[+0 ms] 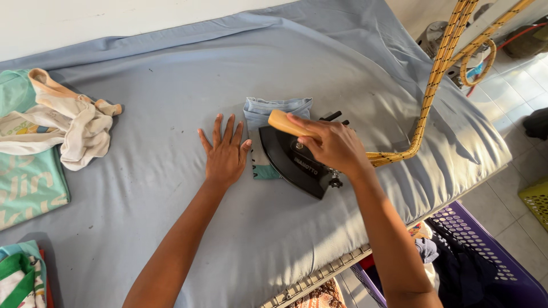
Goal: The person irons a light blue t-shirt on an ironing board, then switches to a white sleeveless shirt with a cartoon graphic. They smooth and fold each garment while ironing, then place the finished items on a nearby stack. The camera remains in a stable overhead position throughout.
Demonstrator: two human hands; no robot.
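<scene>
A black flat iron [297, 162] with a tan wooden handle [283, 122] rests on a small folded light-blue garment [264, 112] in the middle of the padded table. My right hand [333, 145] grips the handle from above. My left hand [225, 153] lies flat on the blue sheet [171, 85] just left of the garment, fingers spread, its thumb at the garment's edge. A yellow braided cord [429, 91] runs from the iron up to the top right.
A crumpled cream garment [74, 122] and teal printed clothes [25, 182] lie at the left. More folded clothes [17, 276] sit at the lower left. A purple basket [485, 256] with clothes stands on the tiled floor at the right, below the table's edge.
</scene>
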